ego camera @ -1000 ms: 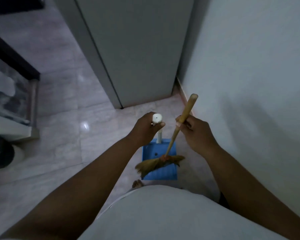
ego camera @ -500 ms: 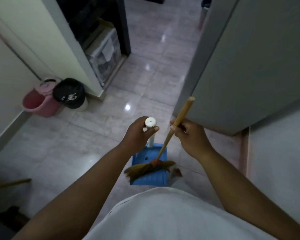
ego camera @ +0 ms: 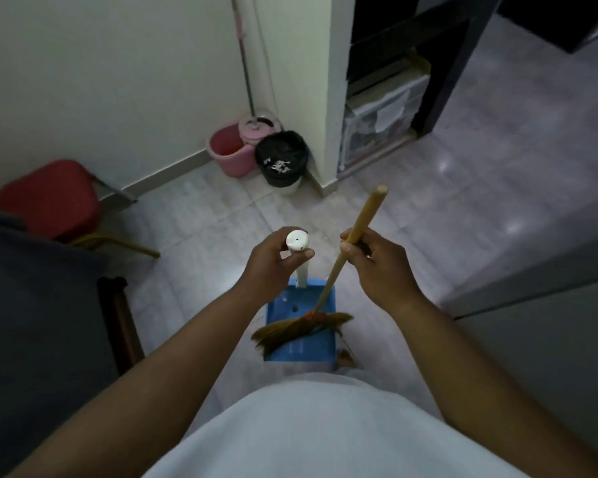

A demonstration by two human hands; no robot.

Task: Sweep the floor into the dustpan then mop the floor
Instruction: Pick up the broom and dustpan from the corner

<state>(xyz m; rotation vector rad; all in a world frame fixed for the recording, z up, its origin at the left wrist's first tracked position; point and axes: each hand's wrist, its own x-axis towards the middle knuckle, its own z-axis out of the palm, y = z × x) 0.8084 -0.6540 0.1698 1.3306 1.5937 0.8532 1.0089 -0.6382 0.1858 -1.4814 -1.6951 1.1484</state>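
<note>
As I watched remotely, the left hand gripped the white handle of the dustpan. The right hand curled round the broom; its bristles hung over the pan.

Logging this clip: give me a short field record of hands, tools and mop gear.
left hand: grips the white top of the dustpan handle
right hand: grips the broom by its wooden stick
bristles: lie across the blue dustpan
mop: stands in the pink bucket by the wall, beside a black-lined bin
stage: sweeping tools in hand, mop untouched
</note>
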